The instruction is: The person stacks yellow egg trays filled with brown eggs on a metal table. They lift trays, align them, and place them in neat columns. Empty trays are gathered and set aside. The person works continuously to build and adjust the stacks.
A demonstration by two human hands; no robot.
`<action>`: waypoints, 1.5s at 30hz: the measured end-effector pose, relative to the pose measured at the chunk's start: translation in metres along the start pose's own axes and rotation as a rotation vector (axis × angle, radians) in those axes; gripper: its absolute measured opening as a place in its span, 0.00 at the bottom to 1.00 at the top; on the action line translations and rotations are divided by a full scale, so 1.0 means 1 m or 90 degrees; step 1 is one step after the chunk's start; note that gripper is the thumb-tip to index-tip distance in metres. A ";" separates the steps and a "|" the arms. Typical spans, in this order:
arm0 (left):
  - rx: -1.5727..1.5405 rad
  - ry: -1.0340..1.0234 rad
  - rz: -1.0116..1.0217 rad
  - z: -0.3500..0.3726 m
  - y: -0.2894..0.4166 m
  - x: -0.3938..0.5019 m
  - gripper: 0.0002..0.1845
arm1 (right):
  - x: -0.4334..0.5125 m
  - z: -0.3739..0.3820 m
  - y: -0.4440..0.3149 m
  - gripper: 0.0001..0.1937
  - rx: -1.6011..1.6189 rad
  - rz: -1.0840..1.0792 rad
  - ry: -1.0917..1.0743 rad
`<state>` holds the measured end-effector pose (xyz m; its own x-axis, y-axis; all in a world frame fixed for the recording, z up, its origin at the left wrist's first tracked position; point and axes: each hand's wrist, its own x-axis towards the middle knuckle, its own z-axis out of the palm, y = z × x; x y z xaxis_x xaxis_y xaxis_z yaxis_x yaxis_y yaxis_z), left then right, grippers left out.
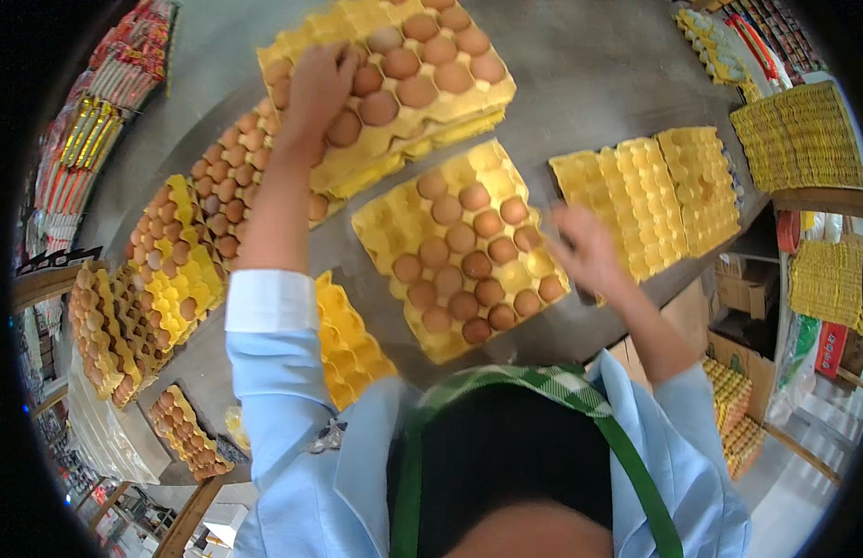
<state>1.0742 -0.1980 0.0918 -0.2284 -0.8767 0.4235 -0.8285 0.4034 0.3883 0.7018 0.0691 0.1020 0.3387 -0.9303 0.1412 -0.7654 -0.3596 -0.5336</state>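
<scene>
My left hand (323, 87) reaches over the top yellow egg tray (410, 129) of a stack at the far side. Its fingers are bent down among brown eggs (401, 63); whether they grip one is hidden. Closer to me lies another yellow tray (375, 216), partly filled with brown eggs (462, 237), with bare cups along its left and far sides and some at its right edge. Beside that right edge is my right hand (581, 244), slightly blurred. Its thumb and fingers are apart, and no egg shows between them.
Yellow trays without eggs (640, 202) lie to the right, another tray (351, 342) near my left sleeve. Egg-filled trays (232, 178) and tilted, stacked ones (100, 328) stand left on the grey table (578, 77). Tall tray stacks (797, 139) and cardboard boxes (742, 289) are at the right.
</scene>
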 end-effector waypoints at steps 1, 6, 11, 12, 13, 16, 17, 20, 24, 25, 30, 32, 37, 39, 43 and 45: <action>0.034 0.001 -0.003 -0.004 0.021 -0.003 0.18 | -0.036 0.010 0.010 0.11 0.039 0.007 -0.034; 0.017 0.084 0.050 -0.024 0.033 -0.025 0.15 | -0.081 0.017 0.004 0.15 -0.107 -0.133 -0.177; 0.044 0.175 0.126 -0.048 0.079 -0.067 0.20 | -0.069 0.007 0.000 0.15 -0.192 -0.195 -0.221; -0.007 0.129 0.105 -0.051 0.099 -0.083 0.21 | -0.073 0.008 0.001 0.15 -0.159 -0.183 -0.219; -0.054 0.088 0.082 -0.052 0.119 -0.101 0.22 | -0.073 0.010 0.006 0.14 -0.128 -0.175 -0.215; -0.224 -0.052 0.184 -0.024 0.150 -0.179 0.16 | -0.069 0.005 0.018 0.13 -0.023 -0.148 -0.225; -0.222 -0.179 0.127 -0.014 0.161 -0.202 0.17 | -0.066 0.004 0.021 0.13 0.013 -0.133 -0.232; -0.286 -0.274 0.142 0.014 0.181 -0.264 0.21 | -0.048 -0.001 0.019 0.14 0.244 0.066 -0.202; -0.137 -0.229 0.191 0.013 0.195 -0.293 0.27 | 0.045 0.002 -0.001 0.16 0.402 0.100 -0.111; -0.116 -0.240 0.191 0.007 0.197 -0.292 0.26 | 0.081 0.009 -0.011 0.16 0.471 0.089 -0.074; -0.016 -0.241 0.188 0.008 0.203 -0.305 0.24 | 0.255 0.035 -0.104 0.16 0.314 -0.111 0.125; 0.002 -0.214 0.223 0.008 0.205 -0.314 0.20 | 0.303 0.056 -0.113 0.15 0.122 -0.127 0.133; -0.021 -0.248 0.145 0.012 0.209 -0.307 0.10 | 0.340 0.101 -0.127 0.14 -0.185 -0.134 0.086; 0.000 -0.275 0.115 0.018 0.214 -0.309 0.09 | 0.340 0.098 -0.125 0.14 -0.233 -0.128 0.073; -0.103 -0.344 0.084 0.026 0.210 -0.308 0.09 | 0.300 0.072 -0.110 0.14 -0.074 -0.205 0.126; -0.128 -0.304 0.062 0.023 0.202 -0.306 0.11 | 0.253 0.044 -0.102 0.13 0.066 -0.231 0.175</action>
<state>0.9646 0.1461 0.0213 -0.5457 -0.8356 0.0638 -0.6878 0.4901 0.5355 0.8895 -0.1265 0.1552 0.4069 -0.7352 0.5421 -0.5608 -0.6695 -0.4870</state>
